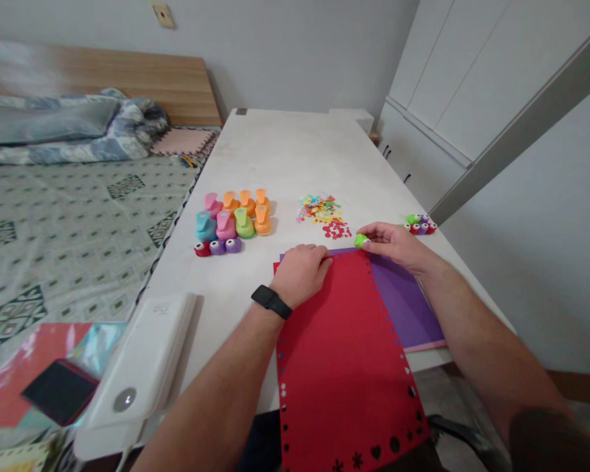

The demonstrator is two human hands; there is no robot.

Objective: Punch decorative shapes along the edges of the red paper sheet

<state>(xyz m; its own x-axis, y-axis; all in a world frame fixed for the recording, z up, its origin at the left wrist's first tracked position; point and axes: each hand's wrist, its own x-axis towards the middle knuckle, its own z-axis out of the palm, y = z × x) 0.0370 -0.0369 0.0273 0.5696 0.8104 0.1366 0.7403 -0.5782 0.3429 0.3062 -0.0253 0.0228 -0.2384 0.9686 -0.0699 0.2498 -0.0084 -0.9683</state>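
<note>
A red paper sheet [347, 354] with punched holes along its edges lies on the white table [285, 151] and hangs over the near edge. My left hand [301, 272] rests on its top left corner, fingers curled down onto the paper. At the sheet's top right corner my right hand [393, 244] pinches a small green paper punch [360, 240]. A purple sheet [406, 301] lies under the red one.
Several larger coloured punches [233, 219] stand in a cluster at the left, with three small ones in front. A heap of punched paper bits [323, 213] lies beyond the sheets. Small punches [419, 225] sit at the right edge. A white device [142, 367] lies near left. A bed is left of the table.
</note>
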